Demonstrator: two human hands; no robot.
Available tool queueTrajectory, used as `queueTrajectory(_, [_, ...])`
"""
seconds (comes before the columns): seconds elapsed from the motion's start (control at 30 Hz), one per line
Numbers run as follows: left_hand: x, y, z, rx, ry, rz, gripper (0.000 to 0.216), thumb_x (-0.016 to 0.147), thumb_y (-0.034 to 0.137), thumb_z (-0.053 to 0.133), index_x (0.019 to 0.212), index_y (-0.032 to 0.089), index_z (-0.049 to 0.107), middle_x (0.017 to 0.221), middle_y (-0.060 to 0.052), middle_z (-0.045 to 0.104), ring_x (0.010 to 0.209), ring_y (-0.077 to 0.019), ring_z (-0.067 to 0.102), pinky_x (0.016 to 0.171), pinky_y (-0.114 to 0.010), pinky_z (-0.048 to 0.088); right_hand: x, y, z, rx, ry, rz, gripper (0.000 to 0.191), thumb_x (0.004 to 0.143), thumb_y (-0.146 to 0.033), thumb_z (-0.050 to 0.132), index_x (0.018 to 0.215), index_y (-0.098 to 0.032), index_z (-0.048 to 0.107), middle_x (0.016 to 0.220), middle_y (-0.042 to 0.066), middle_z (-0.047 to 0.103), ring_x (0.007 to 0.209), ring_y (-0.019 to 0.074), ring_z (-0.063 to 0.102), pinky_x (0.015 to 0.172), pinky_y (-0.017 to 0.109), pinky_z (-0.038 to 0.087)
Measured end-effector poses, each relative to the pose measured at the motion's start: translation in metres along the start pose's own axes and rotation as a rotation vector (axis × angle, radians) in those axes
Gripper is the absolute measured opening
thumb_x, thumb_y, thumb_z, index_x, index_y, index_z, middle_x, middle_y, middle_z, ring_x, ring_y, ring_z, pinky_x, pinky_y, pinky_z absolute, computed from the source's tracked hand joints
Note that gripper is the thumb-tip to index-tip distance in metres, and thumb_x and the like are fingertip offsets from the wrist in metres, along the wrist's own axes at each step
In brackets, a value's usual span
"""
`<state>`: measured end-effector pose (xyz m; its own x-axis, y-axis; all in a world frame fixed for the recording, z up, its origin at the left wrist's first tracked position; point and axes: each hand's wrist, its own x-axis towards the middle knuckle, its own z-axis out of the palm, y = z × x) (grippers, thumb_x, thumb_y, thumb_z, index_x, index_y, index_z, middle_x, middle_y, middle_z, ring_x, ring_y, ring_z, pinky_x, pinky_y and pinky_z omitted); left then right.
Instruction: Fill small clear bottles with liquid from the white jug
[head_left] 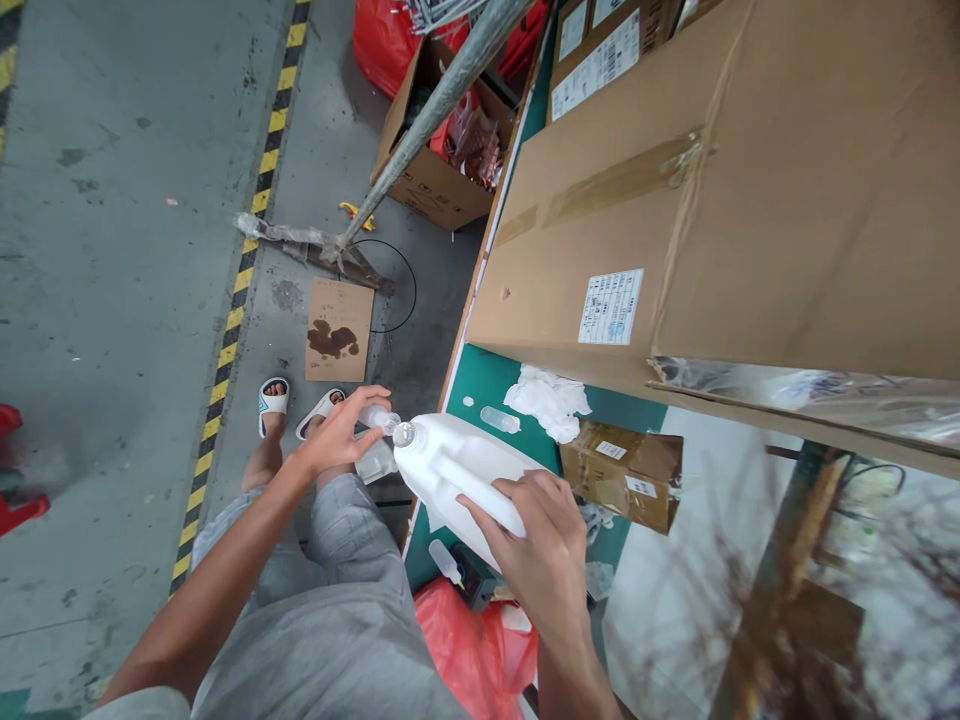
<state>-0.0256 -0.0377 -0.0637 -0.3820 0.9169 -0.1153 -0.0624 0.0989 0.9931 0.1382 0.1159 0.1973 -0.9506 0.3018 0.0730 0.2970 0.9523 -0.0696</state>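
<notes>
My right hand [541,535] is wrapped round the handle of a white plastic jug [442,445], which is tilted with its mouth to the left. Between the fingers and thumb of my left hand [339,432] is a small clear plastic bottle [380,418], close against the jug's mouth; I cannot tell whether liquid is flowing. Just below it a clear plastic container [376,460] shows above my knee, and what supports it is hidden. On the green tabletop [480,390] lie a clear small bottle [500,419], crumpled white tissue [549,400] and a squeeze bottle [445,560] with a yellowish tip.
Large cardboard boxes [570,240] cover the table's far part. A smaller taped box [622,475] sits nearer. A red plastic bag [480,640] is beside my body. On the floor are a metal stand [431,125], an open carton [435,190] and stained cardboard [341,310].
</notes>
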Motion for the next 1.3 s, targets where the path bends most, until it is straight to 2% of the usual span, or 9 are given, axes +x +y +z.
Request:
queueTrajectory(0.23, [-0.0011, -0.0036, -0.0004, 0.001, -0.005, -0.004, 0.054, 0.111, 0.046, 0.068, 0.156, 0.023, 0.048, 0.134, -0.017, 0.081, 0.118, -0.0308, 0.081, 0.092, -0.037, 0.061, -0.0012, -0.0004, 0.0005, 0.003, -0.006, 0.003, 0.024, 0.113, -0.039, 0.075, 0.099, -0.022, 0.064, 0.078, -0.001, 0.068, 0.075, 0.0199, 0.064, 0.077, 0.037, 0.056])
queueTrajectory(0.73, [-0.0016, -0.0003, 0.0001, -0.010, -0.006, -0.034, 0.054, 0.110, 0.047, 0.068, 0.155, 0.024, 0.048, 0.134, -0.016, 0.082, 0.125, -0.0317, 0.080, 0.103, -0.042, 0.061, -0.0020, 0.0002, 0.0002, 0.001, -0.004, 0.000, 0.024, 0.113, -0.040, 0.075, 0.100, -0.023, 0.064, 0.078, -0.001, 0.068, 0.074, 0.0202, 0.064, 0.076, 0.037, 0.056])
queueTrajectory(1.3, [-0.0023, 0.0045, -0.0025, -0.003, -0.008, -0.032, 0.055, 0.110, 0.045, 0.069, 0.156, 0.022, 0.049, 0.134, -0.017, 0.082, 0.112, -0.0296, 0.081, 0.090, -0.035, 0.059, -0.0012, -0.0021, -0.0014, 0.007, -0.002, -0.005, 0.023, 0.113, -0.037, 0.075, 0.100, -0.022, 0.064, 0.078, -0.002, 0.066, 0.074, 0.0193, 0.062, 0.076, 0.036, 0.055])
